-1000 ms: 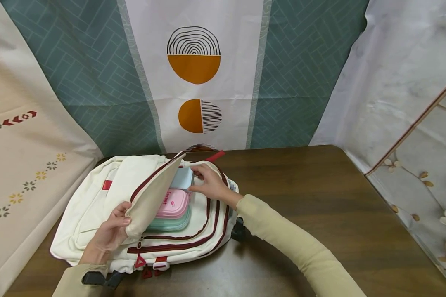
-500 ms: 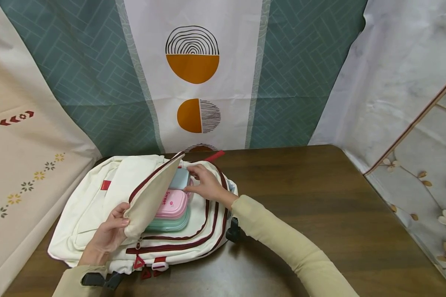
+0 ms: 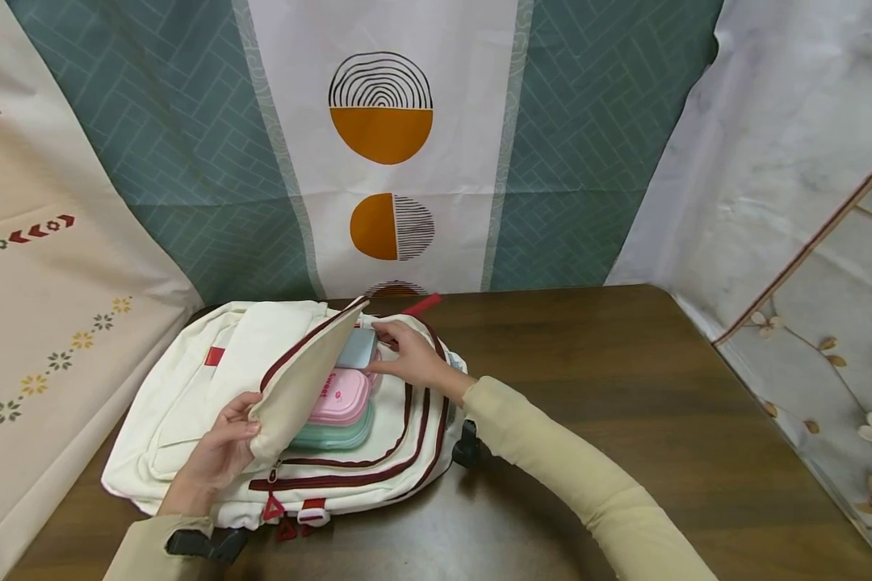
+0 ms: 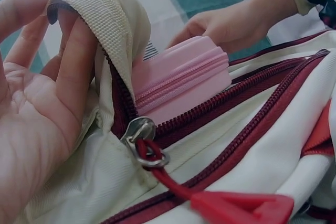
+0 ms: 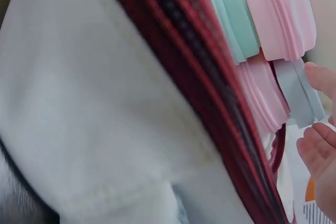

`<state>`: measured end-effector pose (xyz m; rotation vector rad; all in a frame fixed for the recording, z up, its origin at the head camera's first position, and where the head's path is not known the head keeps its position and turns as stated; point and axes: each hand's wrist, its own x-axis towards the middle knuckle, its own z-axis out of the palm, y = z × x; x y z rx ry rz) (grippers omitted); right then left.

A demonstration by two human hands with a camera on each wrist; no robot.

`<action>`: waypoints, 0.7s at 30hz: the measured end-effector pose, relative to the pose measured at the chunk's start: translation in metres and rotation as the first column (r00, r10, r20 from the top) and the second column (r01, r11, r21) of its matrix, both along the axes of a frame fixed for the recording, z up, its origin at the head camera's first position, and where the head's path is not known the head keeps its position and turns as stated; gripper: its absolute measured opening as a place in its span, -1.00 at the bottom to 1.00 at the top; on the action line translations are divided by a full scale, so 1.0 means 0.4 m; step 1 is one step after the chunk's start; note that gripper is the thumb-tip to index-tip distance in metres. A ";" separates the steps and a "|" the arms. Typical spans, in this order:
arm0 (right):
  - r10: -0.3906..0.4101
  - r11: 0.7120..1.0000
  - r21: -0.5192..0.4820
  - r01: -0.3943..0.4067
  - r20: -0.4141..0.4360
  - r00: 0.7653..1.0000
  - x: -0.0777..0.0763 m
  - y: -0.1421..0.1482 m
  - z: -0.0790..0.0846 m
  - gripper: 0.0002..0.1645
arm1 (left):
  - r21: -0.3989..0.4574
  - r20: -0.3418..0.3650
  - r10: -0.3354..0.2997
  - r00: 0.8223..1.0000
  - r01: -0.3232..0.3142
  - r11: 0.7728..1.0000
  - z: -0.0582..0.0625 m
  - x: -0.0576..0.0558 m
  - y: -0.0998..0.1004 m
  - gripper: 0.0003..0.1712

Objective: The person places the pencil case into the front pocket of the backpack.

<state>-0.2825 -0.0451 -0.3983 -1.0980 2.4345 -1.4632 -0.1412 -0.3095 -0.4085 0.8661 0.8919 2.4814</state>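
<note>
A cream backpack (image 3: 182,411) with dark red zippers lies on the table, its compartment unzipped. My left hand (image 3: 218,452) pinches the edge of the raised flap (image 3: 301,391), fingers curled over it in the left wrist view. At the compartment's far end, my right hand (image 3: 416,361) grips the end of a light-blue case (image 3: 358,349) between thumb and fingers. Nearer me, a pink zippered case (image 3: 341,397) marked "Sweet" lies over a mint-green case (image 3: 341,434). Under the light-blue case the right wrist view shows another pink case (image 5: 265,95). The flap hides the cases' left ends.
The brown wooden table (image 3: 589,387) extends right of the backpack. A patterned curtain (image 3: 443,161) hangs behind it, with printed cloths at both sides. Red triangular zipper pulls (image 3: 273,507) dangle at the backpack's near side.
The right hand and the light-blue case have shifted slightly left, farther under the flap. The left hand keeps the flap raised; the view itself sways a little.
</note>
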 end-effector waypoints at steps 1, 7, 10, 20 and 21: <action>0.001 1.000 -0.006 -0.001 0.005 1.000 -0.001 0.005 0.002 -0.17 | -0.005 -0.001 0.008 1.000 -0.008 1.000 0.001 -0.004 0.001 -0.36; -0.025 1.000 0.003 0.025 0.008 1.000 -0.004 0.043 0.013 -0.18 | -0.022 0.009 0.117 0.993 -0.117 0.993 -0.001 -0.018 0.019 -0.38; -0.060 0.998 0.032 0.060 -0.015 0.998 -0.002 0.071 0.013 -0.19 | -0.050 0.012 0.185 0.983 -0.184 0.982 -0.002 -0.015 0.029 -0.39; -0.145 0.989 0.016 0.145 0.015 0.989 -0.011 0.178 0.005 -0.19 | -0.151 -0.056 0.351 0.935 -0.355 0.922 0.011 -0.004 0.054 -0.46; -0.154 0.988 0.015 0.154 0.022 0.988 -0.011 0.188 0.002 -0.20 | -0.158 -0.064 0.370 0.927 -0.375 0.913 0.013 -0.002 0.058 -0.47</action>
